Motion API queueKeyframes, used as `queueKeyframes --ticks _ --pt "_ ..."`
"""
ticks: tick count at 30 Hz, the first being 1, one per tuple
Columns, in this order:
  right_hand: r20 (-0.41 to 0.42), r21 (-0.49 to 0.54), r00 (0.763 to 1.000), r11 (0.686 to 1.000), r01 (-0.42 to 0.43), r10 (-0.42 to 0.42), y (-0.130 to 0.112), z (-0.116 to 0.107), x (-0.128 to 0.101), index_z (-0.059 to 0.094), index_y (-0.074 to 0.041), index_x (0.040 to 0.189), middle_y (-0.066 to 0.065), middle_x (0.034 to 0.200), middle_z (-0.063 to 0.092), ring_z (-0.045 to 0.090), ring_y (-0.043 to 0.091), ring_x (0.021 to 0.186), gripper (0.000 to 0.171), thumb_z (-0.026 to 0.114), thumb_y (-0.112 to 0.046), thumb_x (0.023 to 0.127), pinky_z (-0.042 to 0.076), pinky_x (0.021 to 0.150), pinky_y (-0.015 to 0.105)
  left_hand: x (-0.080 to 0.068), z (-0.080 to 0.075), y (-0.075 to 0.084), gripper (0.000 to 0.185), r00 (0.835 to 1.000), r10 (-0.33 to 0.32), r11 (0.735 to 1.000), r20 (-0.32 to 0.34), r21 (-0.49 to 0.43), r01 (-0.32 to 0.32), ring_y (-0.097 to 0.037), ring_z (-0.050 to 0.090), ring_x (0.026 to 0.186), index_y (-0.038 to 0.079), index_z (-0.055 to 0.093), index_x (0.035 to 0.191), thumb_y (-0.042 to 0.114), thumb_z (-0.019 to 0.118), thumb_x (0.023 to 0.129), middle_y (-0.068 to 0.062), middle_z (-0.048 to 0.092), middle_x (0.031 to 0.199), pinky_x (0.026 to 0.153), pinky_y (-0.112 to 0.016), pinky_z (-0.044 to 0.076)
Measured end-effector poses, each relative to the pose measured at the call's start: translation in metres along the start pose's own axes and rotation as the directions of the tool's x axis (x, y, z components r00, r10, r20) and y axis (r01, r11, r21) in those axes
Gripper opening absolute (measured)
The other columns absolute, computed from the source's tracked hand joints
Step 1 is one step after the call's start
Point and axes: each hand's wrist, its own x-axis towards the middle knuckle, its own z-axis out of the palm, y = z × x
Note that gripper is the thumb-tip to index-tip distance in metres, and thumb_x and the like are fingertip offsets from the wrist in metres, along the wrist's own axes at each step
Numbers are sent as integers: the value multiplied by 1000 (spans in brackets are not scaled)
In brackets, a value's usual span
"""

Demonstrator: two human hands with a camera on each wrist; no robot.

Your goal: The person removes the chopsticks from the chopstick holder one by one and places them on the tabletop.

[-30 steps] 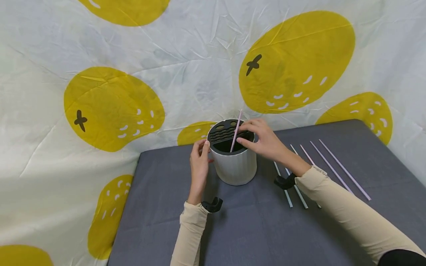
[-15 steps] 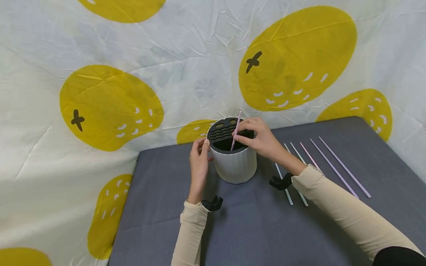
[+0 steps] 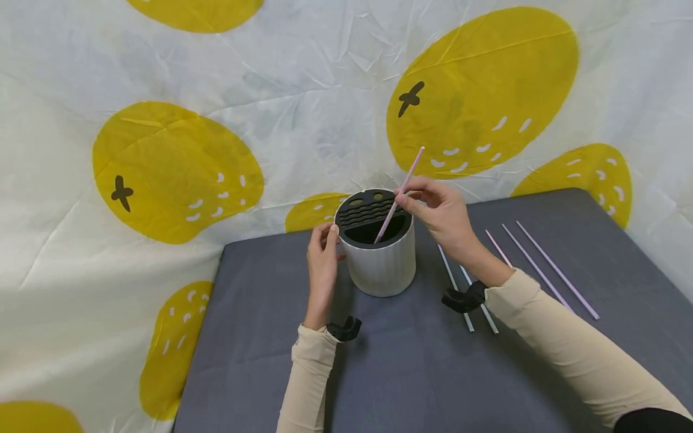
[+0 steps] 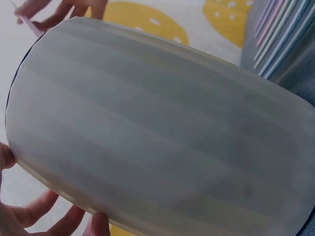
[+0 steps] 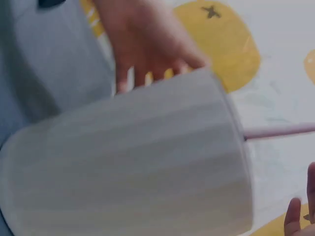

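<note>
A whitish round pen holder (image 3: 381,270) with a black slotted top (image 3: 364,215) stands on the table in the head view. My left hand (image 3: 323,264) touches its left side, thumb at the rim; the left wrist view shows its fingertips (image 4: 71,221) against the wall. With thumb and fingers, my right hand (image 3: 446,219) pinches a pink straw (image 3: 412,165) above the top. The straw leans right, its lower end inside the front half-round compartment. In the right wrist view the straw (image 5: 280,132) sticks out past the rim, and its pinched part is out of frame.
Several pastel straws lie right of the pen holder, among them a pink straw (image 3: 498,248) and a purple straw (image 3: 559,270). My right forearm (image 3: 574,343) partly covers them. Behind the grey table (image 3: 411,373) hangs a white cloth (image 3: 319,132) with yellow shapes.
The right hand has moved right and slightly up, drawing the pink straw's upper end up and to the right. The straw now tilts more. The left hand stays at the pen holder.
</note>
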Motion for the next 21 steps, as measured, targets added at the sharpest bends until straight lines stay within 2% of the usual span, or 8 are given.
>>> queueKeyframes --ticks 2,5,8,15,18,21 --pt "-43 124 999 992 18 -13 -5 1 1 77 -5 108 -2 101 78 71 14 101 17 74 0 93 57 94 24 0 -1 0 36 1000 -4 1000 -5 0 4 -19 61 103 19 65 130 45 57 107 -7 68 122 79 -42 62" --pt "-91 289 995 954 74 -50 -11 0 2 76 -2 110 3 100 77 73 17 94 19 70 6 94 61 90 27 0 -1 0 36 1000 -5 1000 0 -1 5 -20 61 102 18 66 130 45 57 106 -8 68 121 81 -48 62" --pt "-138 382 987 915 131 -84 -18 -3 5 75 1 110 7 97 76 74 21 89 18 67 7 96 62 87 31 -1 -1 2 36 1000 -4 1000 10 1 4 -19 62 103 19 65 130 45 57 106 -7 68 123 82 -50 62" --pt "-252 558 966 809 187 -49 -40 -21 17 72 7 114 14 97 70 72 25 84 19 67 3 96 64 83 35 0 -2 3 35 1000 1 1000 16 13 -1 -19 63 104 21 65 129 46 57 106 -3 69 124 79 -44 62" --pt "-266 550 963 813 191 -46 -45 -33 18 70 10 117 15 95 69 71 25 81 22 65 3 97 64 80 32 0 -2 4 35 1000 1 1000 13 10 -1 -20 63 104 20 65 129 45 57 106 -4 69 124 80 -47 62" --pt "-258 557 966 816 158 -11 -44 -47 15 69 12 118 15 95 71 70 24 77 23 64 5 97 64 75 31 0 -3 4 35 1000 -8 1000 11 11 8 -20 63 104 20 65 130 45 57 106 -4 69 124 82 -50 62"
